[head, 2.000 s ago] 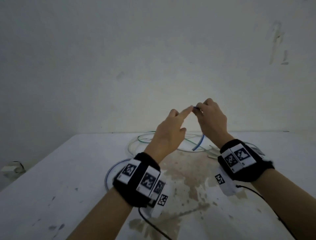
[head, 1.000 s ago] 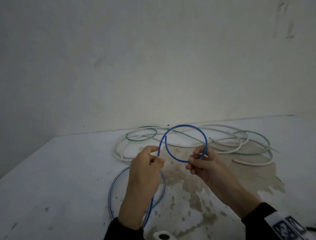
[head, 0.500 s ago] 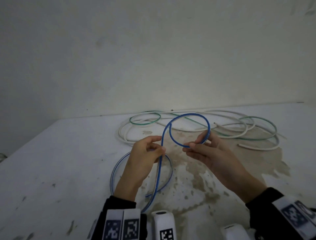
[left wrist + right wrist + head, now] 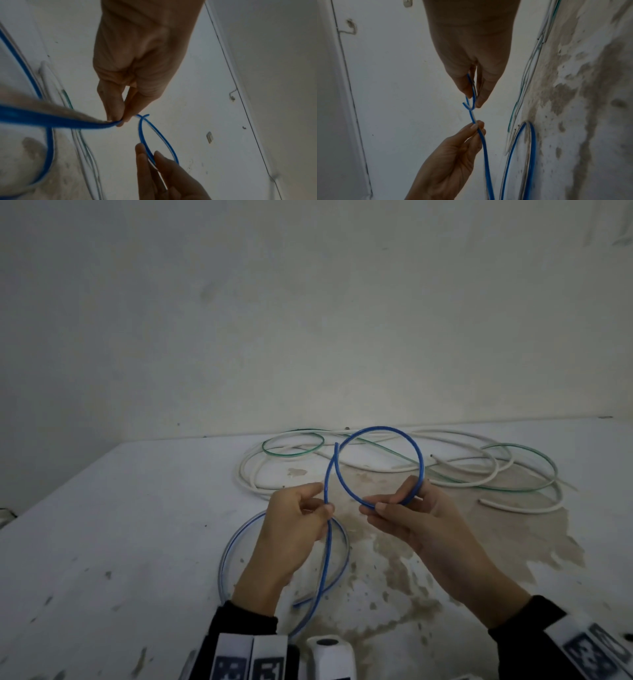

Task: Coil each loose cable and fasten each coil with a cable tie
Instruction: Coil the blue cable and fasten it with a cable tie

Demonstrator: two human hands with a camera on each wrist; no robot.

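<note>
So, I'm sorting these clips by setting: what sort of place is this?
Probably a bare workroom or utility space, not a home: a stained, chipped white table against a plain scuffed wall, with only loose cables on it.

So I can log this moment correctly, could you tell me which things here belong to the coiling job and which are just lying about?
In hand: blue cable, pinched by left hand and right hand.
Awaiting coiling: white cable, green cable.
Lying about: stained table, small fitting.

The blue cable (image 4: 419,463) looks like smooth, slightly glossy plastic, as do the white cable (image 4: 455,467) and green cable (image 4: 293,455). The table (image 4: 120,525) is matt white, chipped and brown-stained
</note>
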